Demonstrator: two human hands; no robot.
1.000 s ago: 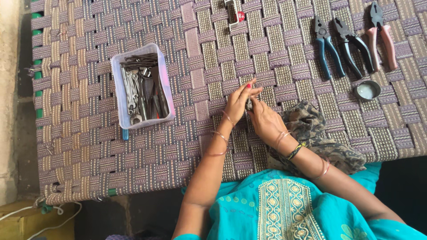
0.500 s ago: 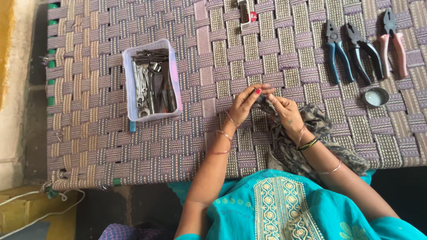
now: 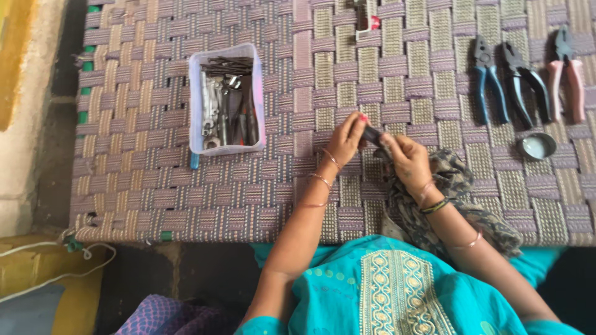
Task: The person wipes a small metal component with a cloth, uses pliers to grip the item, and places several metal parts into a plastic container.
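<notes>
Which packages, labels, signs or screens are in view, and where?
No signs or screens.
Tool box: clear plastic, rectangular, open top, on the woven cot left of the hands, full of metal tools.
Tin: small round metal, far right below the pliers.
White-and-red item: top edge, cut off; cannot tell if it is a package.

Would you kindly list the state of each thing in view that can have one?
left hand: gripping small dark part
right hand: gripping the same part, patterned cloth beneath
plastic tool box: open, full
blue pliers: lying, handles apart
black pliers: same
pink pliers: same
</notes>
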